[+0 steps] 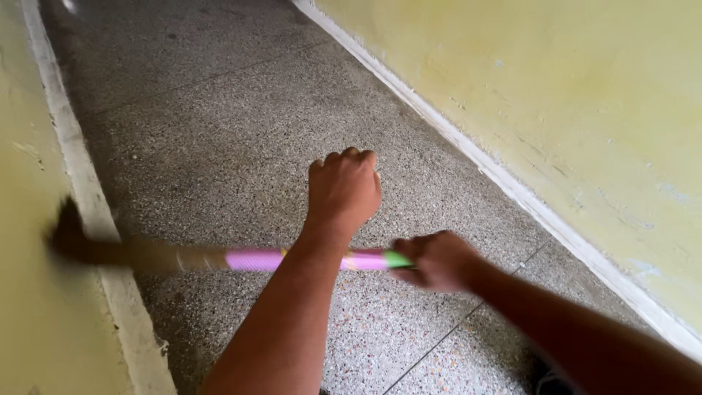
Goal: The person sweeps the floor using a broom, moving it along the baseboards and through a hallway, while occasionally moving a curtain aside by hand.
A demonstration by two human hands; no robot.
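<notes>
Right hand [437,260] is gripping the broom [252,259] handle's end, its blurred head lying by the left wall [29,314]; left hand [344,192] is hovering clenched, holding nothing

Blurred pink-and-green-handled broom [252,259], level, dark bristles against left wall.

Head view, downward (close above floor [241,124])

Soft even daylight; broom [146,254] and right hand [437,260] motion-blurred.
</notes>
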